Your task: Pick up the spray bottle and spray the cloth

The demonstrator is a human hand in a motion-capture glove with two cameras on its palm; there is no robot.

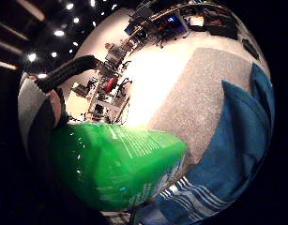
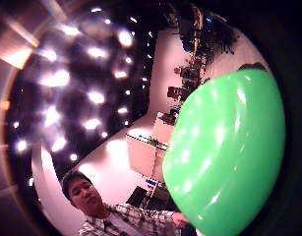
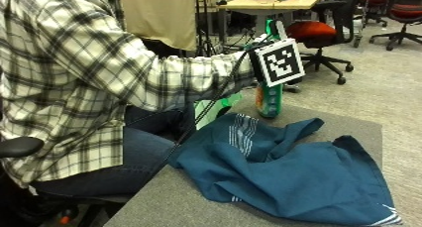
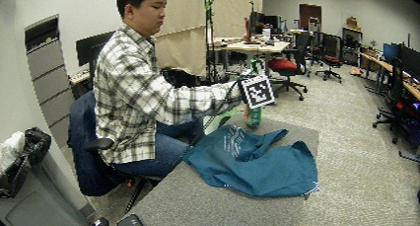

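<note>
A green spray bottle [image 3: 269, 100] stands upright at the far end of the grey table [image 3: 211, 212], just behind the blue cloth [image 3: 290, 172]. My gloved right hand [image 1: 38, 117] is up at the bottle's neck and grips it; in the outside view the hand is mostly hidden. Both palm views are largely filled by the green bottle [image 1: 120, 168] [image 2: 229, 152], which lies right against the palm. The cloth [image 1: 237, 140] lies crumpled and spread across the table, its white-striped edge beside the bottle's base. I cannot tell whether the base still touches the table.
The table ends close behind the bottle and at the right beyond the cloth. A red office chair [image 3: 316, 31] and a wooden desk [image 3: 277, 1] stand on the carpet behind. The person sits at the table's left side.
</note>
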